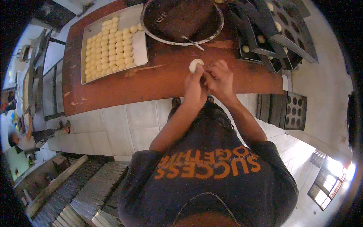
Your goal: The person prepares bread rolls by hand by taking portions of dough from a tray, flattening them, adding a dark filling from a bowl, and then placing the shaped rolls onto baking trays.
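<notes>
A small flattened round of pale dough (196,65) is in my left hand (194,86), with the thumb pressed over its near edge. Close against it, my right hand (221,78) has its fingers curled together. Whether those fingers hold anything is hidden. Both hands are above the near part of the brown table (162,81). Just beyond them stands a large round metal bowl (217,34) with a dark brown filling (185,19). A metal utensil (195,43) leans over the bowl's near rim, its end toward my hands.
To the left, a pale tray (141,49) carries rows of dough balls (109,49). Dark baking moulds (261,41) are piled at the right, some with dough balls in them. A cupped pan (296,111) is below the table's right end. Far left, another person (28,142) is visible.
</notes>
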### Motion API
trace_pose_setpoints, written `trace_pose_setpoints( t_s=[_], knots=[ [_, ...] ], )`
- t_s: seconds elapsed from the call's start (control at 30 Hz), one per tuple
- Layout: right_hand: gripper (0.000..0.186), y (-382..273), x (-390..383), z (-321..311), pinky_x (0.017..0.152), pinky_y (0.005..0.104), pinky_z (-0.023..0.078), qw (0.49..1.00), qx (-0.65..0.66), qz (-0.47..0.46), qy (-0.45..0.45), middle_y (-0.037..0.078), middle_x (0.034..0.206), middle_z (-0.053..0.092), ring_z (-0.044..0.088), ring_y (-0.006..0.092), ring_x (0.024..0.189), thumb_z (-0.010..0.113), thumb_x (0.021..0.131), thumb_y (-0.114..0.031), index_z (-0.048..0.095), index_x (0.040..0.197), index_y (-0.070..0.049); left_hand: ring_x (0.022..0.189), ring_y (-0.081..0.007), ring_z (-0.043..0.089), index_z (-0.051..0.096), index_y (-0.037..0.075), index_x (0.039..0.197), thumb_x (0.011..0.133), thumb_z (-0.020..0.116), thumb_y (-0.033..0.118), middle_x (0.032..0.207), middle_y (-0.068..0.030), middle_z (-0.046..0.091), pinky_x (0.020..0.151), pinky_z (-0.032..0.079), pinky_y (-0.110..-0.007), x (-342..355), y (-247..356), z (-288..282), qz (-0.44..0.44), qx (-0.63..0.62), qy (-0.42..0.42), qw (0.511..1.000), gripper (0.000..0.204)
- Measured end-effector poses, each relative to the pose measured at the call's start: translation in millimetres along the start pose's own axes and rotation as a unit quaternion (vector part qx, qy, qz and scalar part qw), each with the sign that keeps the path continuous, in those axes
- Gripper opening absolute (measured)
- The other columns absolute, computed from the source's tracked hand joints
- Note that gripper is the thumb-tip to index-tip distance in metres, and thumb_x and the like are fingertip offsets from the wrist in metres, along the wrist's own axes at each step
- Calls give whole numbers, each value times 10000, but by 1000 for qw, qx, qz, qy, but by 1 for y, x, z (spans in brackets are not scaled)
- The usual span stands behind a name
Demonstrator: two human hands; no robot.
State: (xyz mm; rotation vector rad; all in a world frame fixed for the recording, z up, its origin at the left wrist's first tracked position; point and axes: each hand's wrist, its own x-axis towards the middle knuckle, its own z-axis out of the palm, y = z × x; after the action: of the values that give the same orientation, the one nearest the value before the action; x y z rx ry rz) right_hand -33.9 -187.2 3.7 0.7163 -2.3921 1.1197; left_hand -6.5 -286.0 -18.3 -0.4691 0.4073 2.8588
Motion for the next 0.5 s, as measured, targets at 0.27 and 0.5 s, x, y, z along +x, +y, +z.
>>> trace_pose_setpoints(
  t_s=[0.27,0.5],
  knots=[
    [232,37,8,-61,752,371,440,989,109,96,-14,95,889,575,524,275,868,658,598,-27,593,821,-49,882,-165,540,501,33,1048,863,522,235,961,-56,555,748,464,-294,21,-53,38,55,179,23,982,275],
    [213,94,-12,-118,763,368,440,995,23,-35,85,79,811,580,538,276,838,662,582,-18,599,781,-58,909,-177,537,506,40,1065,872,497,288,1000,-54,558,805,450,-319,57,-131,60,55,145,10,988,315]
  ],
)
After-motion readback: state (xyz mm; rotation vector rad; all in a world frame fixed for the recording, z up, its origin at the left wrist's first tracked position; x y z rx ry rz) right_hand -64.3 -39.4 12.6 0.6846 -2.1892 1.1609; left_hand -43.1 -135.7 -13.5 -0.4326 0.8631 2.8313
